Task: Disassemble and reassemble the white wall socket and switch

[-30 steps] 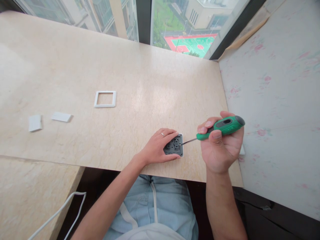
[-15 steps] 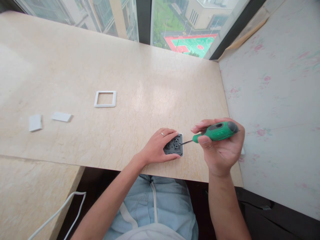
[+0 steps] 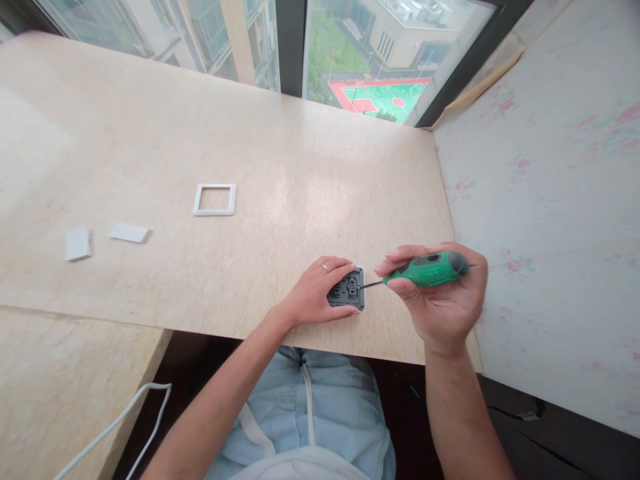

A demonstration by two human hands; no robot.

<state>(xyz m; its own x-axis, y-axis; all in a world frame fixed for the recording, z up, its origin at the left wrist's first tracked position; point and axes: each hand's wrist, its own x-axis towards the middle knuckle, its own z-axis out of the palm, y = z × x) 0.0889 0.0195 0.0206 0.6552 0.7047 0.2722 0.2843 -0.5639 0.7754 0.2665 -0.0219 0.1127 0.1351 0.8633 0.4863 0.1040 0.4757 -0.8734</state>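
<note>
A wall switch (image 3: 353, 288) with its dark grey inner face upward lies on the stone counter (image 3: 320, 220) near the front edge. My left hand (image 3: 320, 291) grips it from the left, thumb along the near edge and fingers along the far edge; a ring is on one finger. My right hand (image 3: 443, 300) is wrapped round the green and black handle of a screwdriver (image 3: 425, 269). The shaft slants down to the left, and its tip touches the right part of the switch's face. The palm side of my left hand covers the switch's left part.
A white rectangular frame (image 3: 215, 200) lies farther back on the left. Two white cover plates, one squarish (image 3: 78, 244) and one narrower (image 3: 130, 233), lie beyond it to the left. A flowered wall (image 3: 540, 220) bounds the right side, a window (image 3: 370, 60) the back. A white cable (image 3: 115, 423) hangs at lower left.
My right hand has shifted its hold on the screwdriver, fingers closer to the shaft, and the handle has turned slightly. The tip stays on the switch. The view has shifted a little.
</note>
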